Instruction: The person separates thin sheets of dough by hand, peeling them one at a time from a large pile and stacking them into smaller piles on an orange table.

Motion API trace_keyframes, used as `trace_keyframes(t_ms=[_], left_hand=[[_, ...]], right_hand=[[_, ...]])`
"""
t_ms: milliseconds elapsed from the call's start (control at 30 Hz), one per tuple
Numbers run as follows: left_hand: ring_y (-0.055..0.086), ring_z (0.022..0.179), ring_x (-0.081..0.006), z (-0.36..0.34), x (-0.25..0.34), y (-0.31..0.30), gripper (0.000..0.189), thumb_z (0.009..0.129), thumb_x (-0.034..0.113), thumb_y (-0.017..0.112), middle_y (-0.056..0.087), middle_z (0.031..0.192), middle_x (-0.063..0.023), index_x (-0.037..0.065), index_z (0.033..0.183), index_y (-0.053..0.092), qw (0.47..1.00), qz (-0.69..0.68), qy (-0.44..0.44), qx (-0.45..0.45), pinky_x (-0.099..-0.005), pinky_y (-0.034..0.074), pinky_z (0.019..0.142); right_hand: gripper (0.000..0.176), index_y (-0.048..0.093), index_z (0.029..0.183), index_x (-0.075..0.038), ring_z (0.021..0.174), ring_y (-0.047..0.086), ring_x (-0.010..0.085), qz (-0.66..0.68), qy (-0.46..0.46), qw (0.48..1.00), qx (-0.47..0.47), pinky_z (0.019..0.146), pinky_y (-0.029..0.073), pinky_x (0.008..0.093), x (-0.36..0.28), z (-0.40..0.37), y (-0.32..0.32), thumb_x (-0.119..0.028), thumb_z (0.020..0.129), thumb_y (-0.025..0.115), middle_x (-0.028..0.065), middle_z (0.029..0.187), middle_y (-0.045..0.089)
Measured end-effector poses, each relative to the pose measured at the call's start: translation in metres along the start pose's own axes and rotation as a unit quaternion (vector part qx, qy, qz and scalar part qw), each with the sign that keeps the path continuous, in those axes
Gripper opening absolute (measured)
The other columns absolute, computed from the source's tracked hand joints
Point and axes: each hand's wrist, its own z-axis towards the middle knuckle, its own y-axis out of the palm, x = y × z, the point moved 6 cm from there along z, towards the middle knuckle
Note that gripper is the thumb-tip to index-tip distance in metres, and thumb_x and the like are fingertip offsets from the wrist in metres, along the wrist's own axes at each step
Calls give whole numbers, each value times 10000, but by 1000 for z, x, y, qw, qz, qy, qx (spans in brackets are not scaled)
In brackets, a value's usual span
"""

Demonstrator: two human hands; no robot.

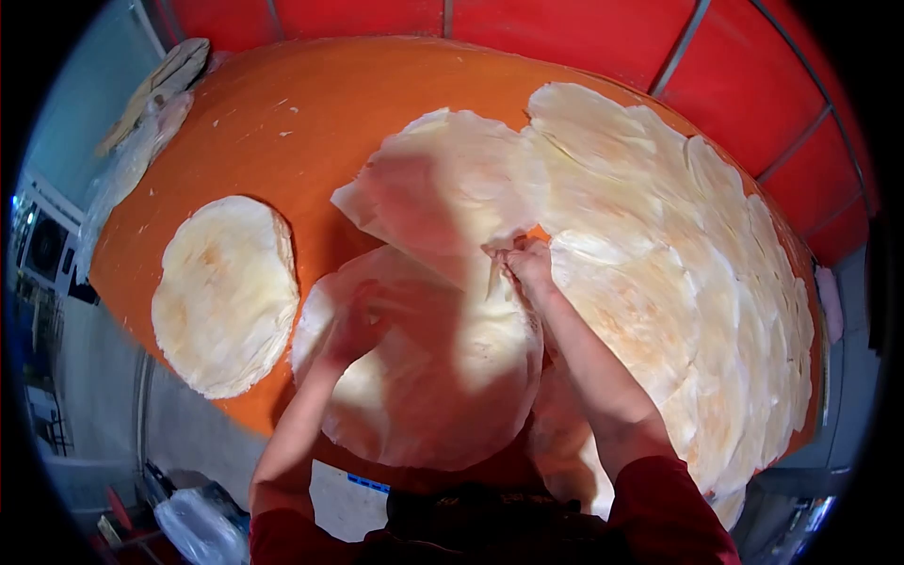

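A thin, round, pale dough sheet [424,377] lies on the orange table in front of me. My right hand [529,261] pinches its upper right edge, where the sheet is drawn up in a fold. Over the left part of the same sheet is my left hand [358,325], its fingers bent and apart, in shadow. Another thin sheet [443,184] lies just beyond, its lower edge meeting the near one. At the left stands a round stack of sheets [226,292].
Many overlapping sheets [659,273] cover the right side of the orange table [311,94]. Plastic wrap with flat pieces [155,122] hangs at the far left edge. Red panels [565,38] rise behind the table. A plastic bag [200,523] is at lower left.
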Motion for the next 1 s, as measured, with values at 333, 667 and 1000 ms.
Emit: trace_keyframes(t_ms=[333, 667, 1000], left_hand=[[570, 850, -224, -7, 2, -8, 383, 683, 127, 651, 582, 974, -112, 26, 1037, 546, 997, -25, -76, 13, -308, 463, 709], [578, 918, -175, -63, -20, 1, 368, 708, 47, 665, 575, 1025, -108, -16, 1048, 541, 980, -134, -145, 39, -289, 486, 773], [585, 897, -195, -70, -15, 7, 356, 728, 79, 634, 599, 977, -126, -11, 1057, 533, 965, -174, -194, 10, -294, 483, 759]], right_hand=[[89, 522, 709, -24, 567, 518, 201, -117, -106, 985, 73, 510, 451, 351, -50, -32, 9, -92, 760, 550, 78, 657, 531], [147, 526, 593, 51, 399, 447, 145, 217, 26, 975, 29, 346, 327, 242, 2, -22, 8, 9, 733, 508, 88, 557, 515], [123, 570, 590, 11, 368, 479, 137, -30, 59, 998, 9, 346, 368, 281, 22, -13, 14, -68, 683, 588, 64, 479, 524]])
